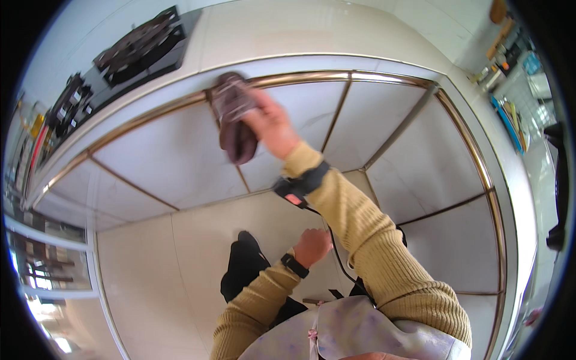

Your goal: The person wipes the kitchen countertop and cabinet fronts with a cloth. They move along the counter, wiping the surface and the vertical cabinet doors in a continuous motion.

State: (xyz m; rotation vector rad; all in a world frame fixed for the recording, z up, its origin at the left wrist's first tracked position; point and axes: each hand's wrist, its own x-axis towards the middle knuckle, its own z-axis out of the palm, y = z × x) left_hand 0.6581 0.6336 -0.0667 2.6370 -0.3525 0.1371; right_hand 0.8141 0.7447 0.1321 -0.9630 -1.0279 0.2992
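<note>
My right hand (274, 123) grips a folded brown cloth (236, 114), blurred as if in motion. The cloth lies over the metal trim rail (297, 78) along the top of the white cabinet fronts (171, 148) and hangs down below it. Part of a vertical joint strip is hidden behind it. Close to my body, above the floor, my left hand (312, 246) is curled into a fist, with nothing visible in it. A black device (301, 182) is strapped to my right wrist, and a black band (294, 265) circles the left.
A gas stove (139, 47) sits on the light countertop (306, 27) at the upper left. On the right-hand counter stand a blue tray (508, 123) of utensils and other kitchenware. A cable (337, 252) runs from the right wrist device. Glass door panels (54, 261) are at left.
</note>
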